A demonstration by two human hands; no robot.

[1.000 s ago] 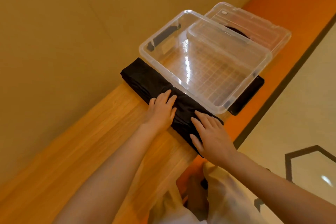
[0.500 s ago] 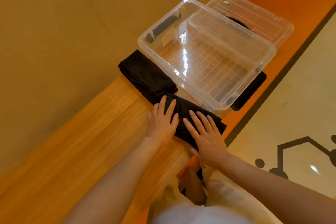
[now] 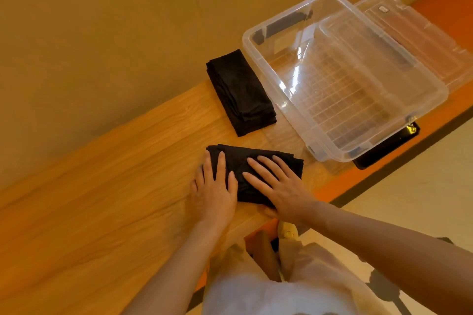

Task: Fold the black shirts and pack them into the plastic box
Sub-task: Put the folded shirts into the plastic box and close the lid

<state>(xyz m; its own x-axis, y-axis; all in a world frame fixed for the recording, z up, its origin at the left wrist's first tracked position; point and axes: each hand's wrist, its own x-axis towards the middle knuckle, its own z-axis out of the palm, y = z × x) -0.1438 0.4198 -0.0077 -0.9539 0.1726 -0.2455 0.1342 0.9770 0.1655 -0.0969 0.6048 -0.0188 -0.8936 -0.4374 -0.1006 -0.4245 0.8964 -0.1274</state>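
A folded black shirt (image 3: 238,161) lies on the wooden table near its front edge. My left hand (image 3: 215,192) rests flat on the shirt's left end, fingers spread. My right hand (image 3: 279,184) presses flat on its right half. A second folded black shirt (image 3: 240,92) lies farther back, just left of the clear plastic box (image 3: 258,56). The box stands open and nothing lies inside it.
The box's clear lid (image 3: 419,33) lies behind the box at the far right. A black flat object (image 3: 384,147) pokes out from under the box's near right corner. The table's orange front edge (image 3: 332,186) runs close to my right hand.
The near shirt has been drawn away from the box toward the table's front edge, now lying apart from the second shirt. Both hands stay flat on it. The camera view has shifted.
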